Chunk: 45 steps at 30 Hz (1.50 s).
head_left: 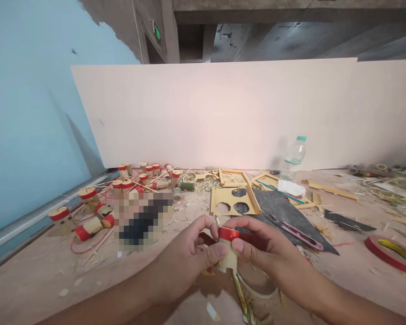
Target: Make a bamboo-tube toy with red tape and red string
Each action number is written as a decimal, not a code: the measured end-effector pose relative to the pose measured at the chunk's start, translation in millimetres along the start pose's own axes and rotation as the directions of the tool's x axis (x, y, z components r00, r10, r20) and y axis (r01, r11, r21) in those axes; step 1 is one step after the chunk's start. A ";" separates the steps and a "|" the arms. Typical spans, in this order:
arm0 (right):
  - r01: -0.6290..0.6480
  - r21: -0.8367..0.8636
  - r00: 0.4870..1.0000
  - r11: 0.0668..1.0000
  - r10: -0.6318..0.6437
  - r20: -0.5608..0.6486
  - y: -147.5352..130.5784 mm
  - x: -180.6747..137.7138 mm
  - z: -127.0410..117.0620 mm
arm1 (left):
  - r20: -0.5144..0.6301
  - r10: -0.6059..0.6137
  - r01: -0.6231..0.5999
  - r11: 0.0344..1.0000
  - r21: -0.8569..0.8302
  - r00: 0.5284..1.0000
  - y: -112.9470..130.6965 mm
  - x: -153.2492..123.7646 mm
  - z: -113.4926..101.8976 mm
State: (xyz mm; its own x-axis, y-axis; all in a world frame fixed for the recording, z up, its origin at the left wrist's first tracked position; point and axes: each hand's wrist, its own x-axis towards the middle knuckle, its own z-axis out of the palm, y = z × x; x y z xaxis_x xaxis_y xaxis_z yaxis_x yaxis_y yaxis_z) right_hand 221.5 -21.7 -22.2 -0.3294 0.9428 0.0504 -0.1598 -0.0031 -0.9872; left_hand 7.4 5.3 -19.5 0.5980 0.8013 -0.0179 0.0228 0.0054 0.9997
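Observation:
Between my two hands, a short pale bamboo tube (228,255) stands roughly upright with a red band round its top. My left hand (199,246) grips its left side, thumb pressed on the front. On the right side, my right hand (262,246) pinches it with thumb and forefinger. A notch shows at the tube's lower edge. Just behind its top a thin pointed tip (217,220) pokes up, and a yellowish-green strip (239,293) runs below it. The far-side fingers of both hands are partly hidden.
Several red-banded tubes (88,194) with sticks and red cord lie at left. Ahead sits a wooden frame with round holes (230,194), beside a black sheet (280,216) bearing a pink cutter (302,237). Red tape (392,255) and a bottle (294,158) are at right.

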 end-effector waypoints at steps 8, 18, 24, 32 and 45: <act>-0.106 0.111 0.993 0.988 0.112 -0.044 -2.2 2.1 -2.4 | 0.065 -0.027 0.026 0.999 0.022 0.998 4.7 0.1 -7.3; 0.087 -0.057 0.996 0.995 -0.085 0.021 5.9 -0.8 0.3 | 0.020 0.063 -0.066 0.945 0.321 0.998 12.4 -1.9 -9.6; 0.183 -0.437 0.963 0.881 -0.250 -0.103 9.2 3.4 -14.7 | -0.128 0.310 -0.150 0.732 0.665 0.942 18.1 14.4 -45.5; 0.246 -0.654 0.956 0.715 -0.291 0.041 19.8 8.5 -16.5 | -0.118 0.335 -0.142 0.657 0.740 0.935 -11.2 32.7 -65.0; 0.244 -0.704 0.952 0.666 -0.303 0.043 13.9 4.3 -16.3 | 0.074 0.279 -0.221 0.545 0.809 0.957 16.5 27.2 -59.3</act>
State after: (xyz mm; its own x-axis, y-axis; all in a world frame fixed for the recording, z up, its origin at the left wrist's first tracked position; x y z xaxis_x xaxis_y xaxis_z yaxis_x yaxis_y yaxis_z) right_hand 233.0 -12.3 -38.2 -0.3057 0.8840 0.3536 0.4686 0.4630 -0.7523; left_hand -23.5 62.7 -2.6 0.6383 0.7243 0.2606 0.5282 -0.6584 0.5362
